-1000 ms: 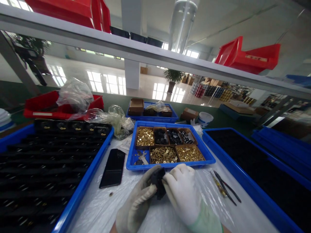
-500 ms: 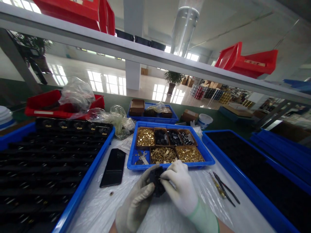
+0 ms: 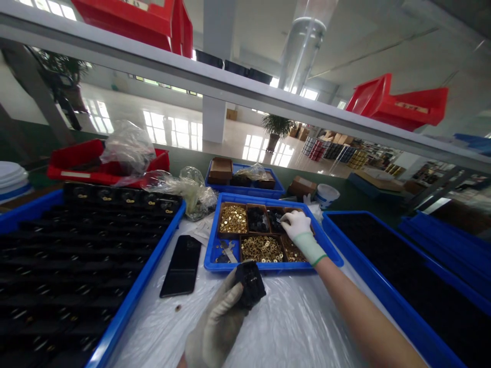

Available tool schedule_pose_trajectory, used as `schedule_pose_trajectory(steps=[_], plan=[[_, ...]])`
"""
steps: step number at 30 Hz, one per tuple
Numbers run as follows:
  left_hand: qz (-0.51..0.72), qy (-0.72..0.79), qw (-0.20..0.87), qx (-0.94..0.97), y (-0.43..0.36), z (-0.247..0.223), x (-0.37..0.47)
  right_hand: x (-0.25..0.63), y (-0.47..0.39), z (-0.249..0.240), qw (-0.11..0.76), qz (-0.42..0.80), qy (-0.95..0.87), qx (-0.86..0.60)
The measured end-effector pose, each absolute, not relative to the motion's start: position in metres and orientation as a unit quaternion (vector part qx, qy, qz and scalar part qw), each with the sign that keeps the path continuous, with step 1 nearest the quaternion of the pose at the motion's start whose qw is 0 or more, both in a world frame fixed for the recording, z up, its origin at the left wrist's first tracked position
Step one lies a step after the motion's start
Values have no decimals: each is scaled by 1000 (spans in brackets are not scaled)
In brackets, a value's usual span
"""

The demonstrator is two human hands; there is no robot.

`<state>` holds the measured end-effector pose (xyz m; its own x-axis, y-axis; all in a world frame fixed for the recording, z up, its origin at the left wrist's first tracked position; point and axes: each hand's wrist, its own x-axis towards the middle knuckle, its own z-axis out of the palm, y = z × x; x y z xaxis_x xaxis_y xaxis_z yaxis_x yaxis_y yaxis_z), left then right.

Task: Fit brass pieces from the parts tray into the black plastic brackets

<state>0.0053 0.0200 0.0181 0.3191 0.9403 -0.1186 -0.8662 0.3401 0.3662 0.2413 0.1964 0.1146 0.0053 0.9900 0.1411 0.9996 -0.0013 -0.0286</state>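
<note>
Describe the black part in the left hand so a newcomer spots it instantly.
Find the central blue tray of boxed small parts. Just below its near edge in view, the gloved left hand holds a blocky black part. Unlike the black pieces lying in rows at left, it's hand-held.

Left hand [image 3: 220, 317]: 6 o'clock; fingers behind the black part [image 3: 251, 287] hidden, wrist cut off by the edge.
Right hand [image 3: 299, 225]: 4 o'clock; whether the fingertips grip anything, too small to tell.
Brass box [image 3: 289, 250]: 4 o'clock; partly hidden by cuff [image 3: 310, 248].
Blue tray [image 3: 128, 306]: 8 o'clock; cut off.
Red bin [image 3: 146, 28]: 11 o'clock; top cut off.
</note>
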Motion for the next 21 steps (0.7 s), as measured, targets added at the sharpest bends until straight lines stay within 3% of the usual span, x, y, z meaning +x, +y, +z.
schedule_pose_trajectory(steps=[5,10,16,21], plan=[[564,192,793,128,20,18,5,243,239,99,-50,-71,-698,-711],[554,202,794,146,19,15,7,239,253,88,-103,-96,-714,-686],[555,207,792,145,20,13,6,242,260,80,-94,-104,-712,-688],[557,192,795,145,18,19,7,247,263,72,-32,-73,-710,-700]])
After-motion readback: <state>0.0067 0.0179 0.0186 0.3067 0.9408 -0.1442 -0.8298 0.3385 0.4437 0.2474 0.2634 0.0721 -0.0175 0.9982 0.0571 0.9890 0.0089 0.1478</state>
